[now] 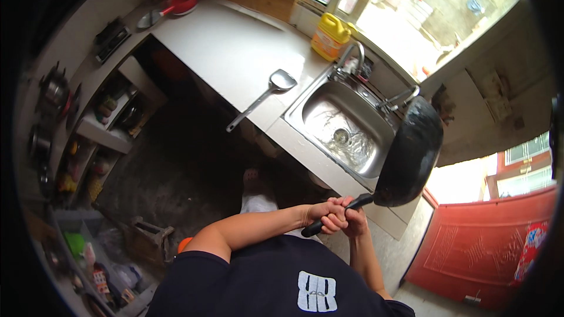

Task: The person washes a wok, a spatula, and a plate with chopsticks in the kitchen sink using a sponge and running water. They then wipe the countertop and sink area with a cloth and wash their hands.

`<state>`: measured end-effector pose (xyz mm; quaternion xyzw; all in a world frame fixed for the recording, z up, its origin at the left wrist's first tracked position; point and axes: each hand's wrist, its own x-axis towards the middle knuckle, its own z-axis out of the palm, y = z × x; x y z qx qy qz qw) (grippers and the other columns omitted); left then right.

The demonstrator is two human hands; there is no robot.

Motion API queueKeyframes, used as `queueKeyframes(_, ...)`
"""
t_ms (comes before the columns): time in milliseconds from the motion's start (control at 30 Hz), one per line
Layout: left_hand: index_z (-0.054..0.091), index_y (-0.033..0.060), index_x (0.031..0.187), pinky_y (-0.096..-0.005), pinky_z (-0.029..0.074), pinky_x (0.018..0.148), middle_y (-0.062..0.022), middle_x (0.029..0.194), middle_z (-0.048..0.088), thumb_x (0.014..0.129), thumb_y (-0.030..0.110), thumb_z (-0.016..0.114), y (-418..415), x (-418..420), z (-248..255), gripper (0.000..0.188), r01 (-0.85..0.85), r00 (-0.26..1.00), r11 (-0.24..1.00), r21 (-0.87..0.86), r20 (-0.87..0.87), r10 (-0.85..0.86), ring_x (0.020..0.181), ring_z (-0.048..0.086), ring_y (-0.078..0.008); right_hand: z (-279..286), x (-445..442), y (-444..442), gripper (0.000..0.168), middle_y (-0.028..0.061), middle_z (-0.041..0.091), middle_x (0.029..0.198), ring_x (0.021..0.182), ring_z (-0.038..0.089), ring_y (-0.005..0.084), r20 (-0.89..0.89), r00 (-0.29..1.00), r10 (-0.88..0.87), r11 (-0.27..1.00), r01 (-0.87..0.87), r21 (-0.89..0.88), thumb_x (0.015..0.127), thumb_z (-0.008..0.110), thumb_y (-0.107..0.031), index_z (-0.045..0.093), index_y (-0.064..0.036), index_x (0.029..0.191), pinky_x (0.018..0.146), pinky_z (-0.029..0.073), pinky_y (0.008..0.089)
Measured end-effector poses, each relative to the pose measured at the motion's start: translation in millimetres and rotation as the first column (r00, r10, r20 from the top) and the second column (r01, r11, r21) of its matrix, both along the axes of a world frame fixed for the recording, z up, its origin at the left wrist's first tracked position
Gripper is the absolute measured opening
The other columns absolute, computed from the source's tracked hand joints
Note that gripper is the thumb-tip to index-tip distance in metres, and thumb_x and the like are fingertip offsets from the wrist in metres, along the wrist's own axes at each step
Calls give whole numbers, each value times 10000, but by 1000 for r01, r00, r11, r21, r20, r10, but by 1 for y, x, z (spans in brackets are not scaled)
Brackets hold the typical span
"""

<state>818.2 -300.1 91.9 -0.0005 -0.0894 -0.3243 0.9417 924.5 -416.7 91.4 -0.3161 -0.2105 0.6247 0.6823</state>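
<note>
Both hands grip the black handle [313,228] of a deep dark pan [412,154], probably a wok. My left hand [327,215] wraps the handle's middle, and its lower end sticks out past the fingers. My right hand [356,222] is closed on it just beside, nearer the pan. Tilted steeply on its side, the pan is held over the right end of a stainless steel sink [315,97], and its inside faces away from view. Wet, shiny metal shows at the sink's bottom around the drain [341,136]. A metal wok spatula [282,81] lies left of the sink, its handle overhanging the counter's front edge.
A tap [359,53] arches at the sink's back, near a yellow jug [329,37]. Left along the white counter [211,44] sits a red pan [183,3]. Shelves [103,127] line the left wall; a wooden stool [147,237] stands below. A red door [476,246] is at right.
</note>
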Motion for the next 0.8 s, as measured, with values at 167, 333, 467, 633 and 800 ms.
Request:
queueKeyframes(167,292,199,540,-188,274,355,94,459,290,800,177,427,18,-77,21,293,-136,983,975,176,143,111,337,304,-22,36,-60,48,207,218,441,1294,1207,396,367,21,943,331,918,-327,226,706,647,-143,634,-54,892,1019,284,490)
queueKeyframes(333,309,196,542,-181,286,365,95,460,297,833,261,424,66,-171,44,320,-350,922,902,253,264,284,345,311,-14,51,-135,127,295,240,489,1241,1193,407,386,174,842,510,751,-534,388,673,580,-141,665,-29,932,1010,268,497)
queueKeyframes(467,333,176,536,-189,299,340,69,458,301,849,271,468,121,-276,34,354,-493,870,817,298,144,472,332,330,-35,69,-231,201,197,208,511,1196,1191,421,346,35,728,685,716,-681,153,673,613,-109,653,-42,854,996,349,482)
queueKeyframes(633,313,180,580,-183,312,412,101,498,288,866,235,397,203,-411,44,303,-652,749,631,419,231,621,381,317,-6,43,-352,318,243,194,488,1245,1225,390,352,-7,514,858,497,-827,265,741,601,-38,635,-37,981,1002,322,498)
queueKeyframes(800,308,192,529,-182,288,378,96,490,306,827,154,476,250,-531,64,345,-764,495,459,453,-45,868,357,297,-4,32,-478,406,265,161,484,1259,1202,411,339,-112,336,935,354,-897,264,763,580,-34,628,-74,1020,990,338,493)
